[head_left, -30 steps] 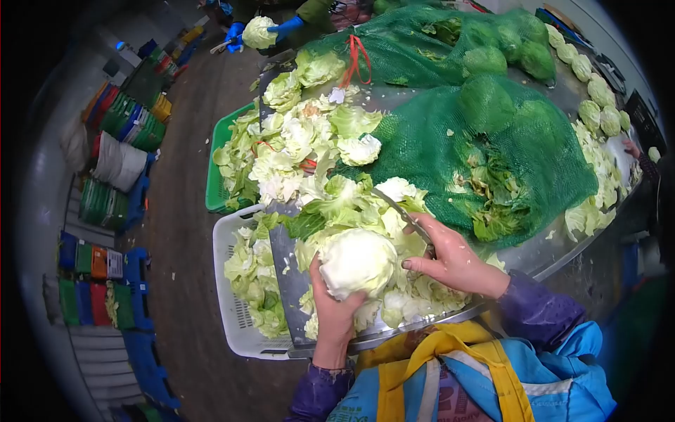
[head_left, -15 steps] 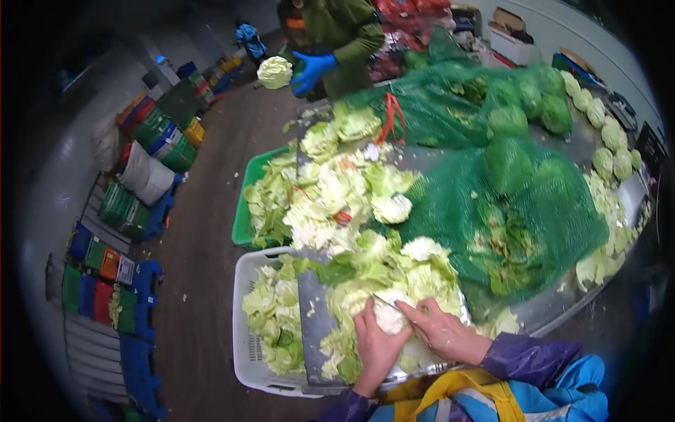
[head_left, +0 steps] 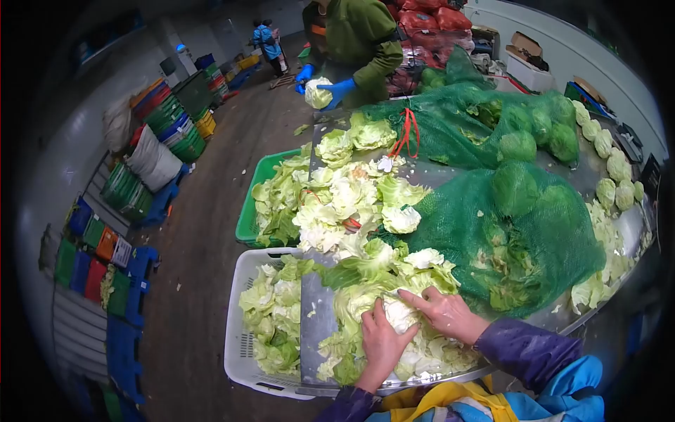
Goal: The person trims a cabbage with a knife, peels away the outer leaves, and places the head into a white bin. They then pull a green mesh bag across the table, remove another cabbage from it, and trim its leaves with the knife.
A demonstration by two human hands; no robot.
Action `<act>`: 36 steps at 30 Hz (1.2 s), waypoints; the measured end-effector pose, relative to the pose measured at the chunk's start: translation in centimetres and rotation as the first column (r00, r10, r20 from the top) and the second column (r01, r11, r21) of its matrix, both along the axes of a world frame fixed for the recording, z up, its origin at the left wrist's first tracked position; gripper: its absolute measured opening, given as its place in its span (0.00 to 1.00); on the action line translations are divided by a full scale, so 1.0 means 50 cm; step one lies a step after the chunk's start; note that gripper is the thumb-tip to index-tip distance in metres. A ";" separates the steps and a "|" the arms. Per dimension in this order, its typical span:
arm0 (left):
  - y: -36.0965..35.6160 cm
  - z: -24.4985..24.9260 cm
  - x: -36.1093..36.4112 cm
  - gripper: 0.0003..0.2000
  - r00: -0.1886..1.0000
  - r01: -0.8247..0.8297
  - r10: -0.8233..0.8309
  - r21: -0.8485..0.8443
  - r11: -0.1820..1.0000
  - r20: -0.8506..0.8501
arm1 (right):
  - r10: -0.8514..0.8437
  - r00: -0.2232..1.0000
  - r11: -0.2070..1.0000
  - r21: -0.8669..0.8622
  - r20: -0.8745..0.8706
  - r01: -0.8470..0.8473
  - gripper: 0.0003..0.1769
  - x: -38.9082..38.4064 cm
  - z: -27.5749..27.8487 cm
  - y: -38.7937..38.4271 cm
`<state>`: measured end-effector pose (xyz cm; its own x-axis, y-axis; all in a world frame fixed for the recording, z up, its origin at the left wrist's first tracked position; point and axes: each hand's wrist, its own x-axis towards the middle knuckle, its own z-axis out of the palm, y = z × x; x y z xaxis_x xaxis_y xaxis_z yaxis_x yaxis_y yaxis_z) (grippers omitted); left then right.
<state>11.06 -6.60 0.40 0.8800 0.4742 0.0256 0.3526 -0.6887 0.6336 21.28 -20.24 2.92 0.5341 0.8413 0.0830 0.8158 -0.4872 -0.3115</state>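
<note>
A pale, trimmed cabbage head (head_left: 399, 314) sits between my two hands over loose cabbage leaves (head_left: 351, 309) at the near edge of the metal table (head_left: 318, 299). My left hand (head_left: 383, 344) grips its left and lower side, thumb and fingers curved round it. On the right, my right hand (head_left: 446, 315) reaches over the top with the index finger stretched to the cabbage; the other fingers are bent. Whether something small is in the right hand is hidden. Beyond lies a green mesh bag (head_left: 562, 239) holding cabbages.
A white basket (head_left: 238, 316) and a green crate (head_left: 247, 211), both with leaves, stand at the table's left edge. Across the table a co-worker (head_left: 358, 35) in blue gloves holds a cabbage (head_left: 318, 93). Trimmed cabbages (head_left: 619, 165) line the far right.
My right hand has shifted on the cabbage, its index finger now straighter. The co-worker's hands have come together on their cabbage. The camera view has moved slightly.
</note>
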 end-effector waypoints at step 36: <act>0.124 0.060 -0.063 0.36 0.891 0.248 0.411 -0.965 -0.082 0.194 | -0.335 0.816 0.747 0.395 -0.470 0.534 0.17 0.111 0.139 -0.028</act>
<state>7.88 -0.42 3.41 0.8919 0.3462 -0.2911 -0.0982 0.7764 0.6226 26.81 -21.63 9.86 0.9038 0.4019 0.1467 0.3374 -0.4586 -0.8221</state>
